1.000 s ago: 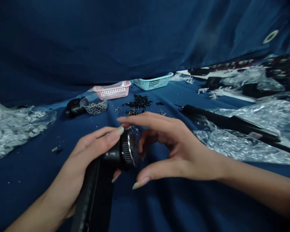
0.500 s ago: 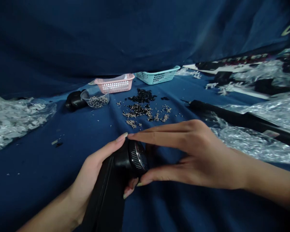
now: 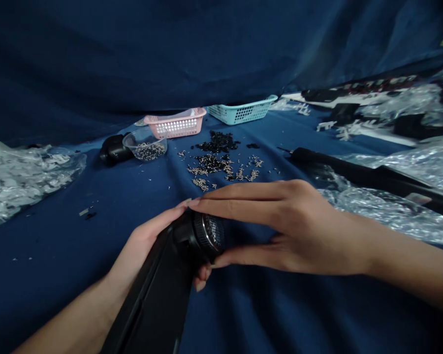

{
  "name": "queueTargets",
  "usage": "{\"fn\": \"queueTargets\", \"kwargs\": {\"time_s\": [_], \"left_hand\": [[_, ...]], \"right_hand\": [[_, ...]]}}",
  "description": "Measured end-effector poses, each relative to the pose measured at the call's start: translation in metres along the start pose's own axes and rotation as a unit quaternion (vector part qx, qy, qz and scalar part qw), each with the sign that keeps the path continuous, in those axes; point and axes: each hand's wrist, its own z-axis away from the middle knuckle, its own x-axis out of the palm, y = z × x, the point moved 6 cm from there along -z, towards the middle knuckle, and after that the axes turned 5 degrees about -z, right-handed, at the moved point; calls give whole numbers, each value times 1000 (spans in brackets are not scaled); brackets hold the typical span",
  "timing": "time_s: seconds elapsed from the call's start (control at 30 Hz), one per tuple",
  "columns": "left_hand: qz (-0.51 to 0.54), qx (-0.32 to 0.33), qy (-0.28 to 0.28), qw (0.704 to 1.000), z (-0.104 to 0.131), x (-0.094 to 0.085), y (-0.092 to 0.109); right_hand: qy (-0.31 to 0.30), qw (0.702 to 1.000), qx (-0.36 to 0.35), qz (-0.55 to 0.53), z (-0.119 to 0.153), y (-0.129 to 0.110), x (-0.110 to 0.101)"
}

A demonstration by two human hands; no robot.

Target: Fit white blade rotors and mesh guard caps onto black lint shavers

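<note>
A black elongated device (image 3: 155, 300) slants up from the lower edge, with a round head (image 3: 211, 233) that has a ridged ring and a perforated metal-looking face. Wrapped around its upper part is my left hand (image 3: 142, 250), the thumb along the top and fingertips showing beneath. My right hand (image 3: 288, 226) closes on the round head from the right, fingers over its top and thumb at its lower edge. The black device's lower end runs out of the picture.
Small screws (image 3: 206, 167) and black bits (image 3: 219, 141) lie on blue cloth. Beyond are a clear bowl (image 3: 145, 145), a black round part (image 3: 114, 150), a pink basket (image 3: 177, 125) and a turquoise basket (image 3: 247, 112). Bubble wrap (image 3: 398, 206) and a long black object (image 3: 354, 172) lie right; bagged parts (image 3: 25, 182) left.
The device has tilted a little, so more of the head's perforated face shows. My right hand has shifted slightly up and still grips the head; my left hand keeps its hold.
</note>
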Motion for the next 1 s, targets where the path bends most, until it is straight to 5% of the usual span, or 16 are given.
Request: {"fn": "queueTargets", "kwargs": {"time_s": [0.37,0.6,0.77,0.9,1.0], "left_hand": [[27,-31,24,999,-2,-5,-3],[16,28,0,999,-8,-8,-5],[-62,89,54,993,3,-8,-1],[-163,233,138,949,20,-5,18],[-317,336,205,863,35,3,37]], "right_hand": [[20,999,23,-44,1,4,1],[29,999,26,-31,2,5,2],[77,995,62,-35,5,7,-1],[121,973,131,-147,5,10,-1],[131,918,223,-301,5,15,8]]}}
